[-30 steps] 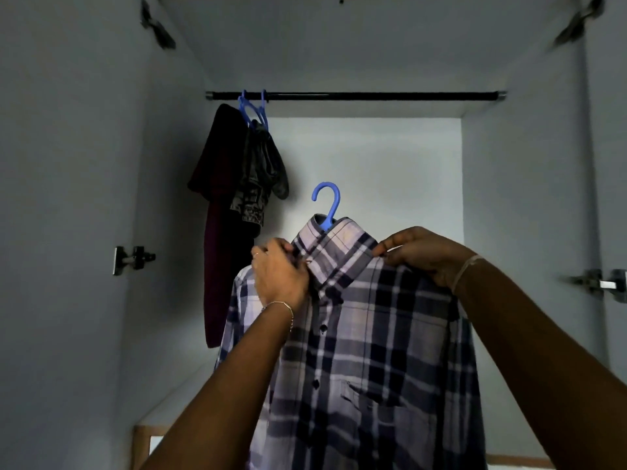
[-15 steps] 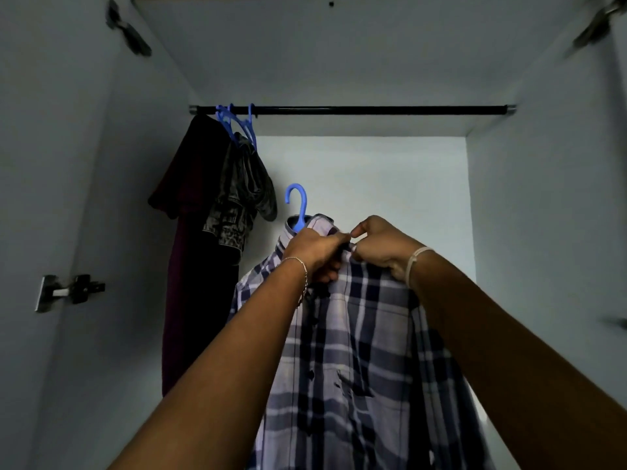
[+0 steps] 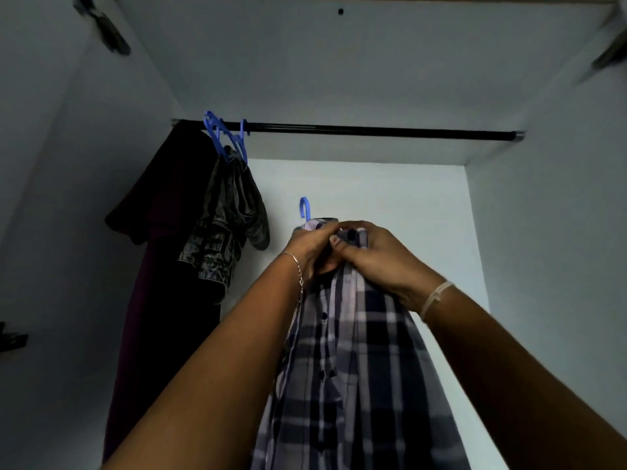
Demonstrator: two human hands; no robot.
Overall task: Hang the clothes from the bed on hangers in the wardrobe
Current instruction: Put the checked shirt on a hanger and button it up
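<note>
A purple and navy plaid shirt [image 3: 356,361] hangs on a blue hanger, whose hook [image 3: 304,207] sticks up above the collar, well below the black wardrobe rail [image 3: 373,131]. My left hand [image 3: 310,247] and my right hand [image 3: 376,257] meet at the collar and both pinch the shirt's fabric there. The hanger's body is hidden under the shirt and my hands. My forearms reach up from the bottom of the view.
At the rail's left end hang a dark maroon garment [image 3: 159,252] and a grey washed denim piece [image 3: 227,225] on blue hangers [image 3: 225,139]. White wardrobe walls close in left and right. The rail is bare from the middle to its right end.
My hands have come closer together at the collar, and the shirt has turned edge-on and narrowed. The view has tilted up, so the rail sits lower in the frame.
</note>
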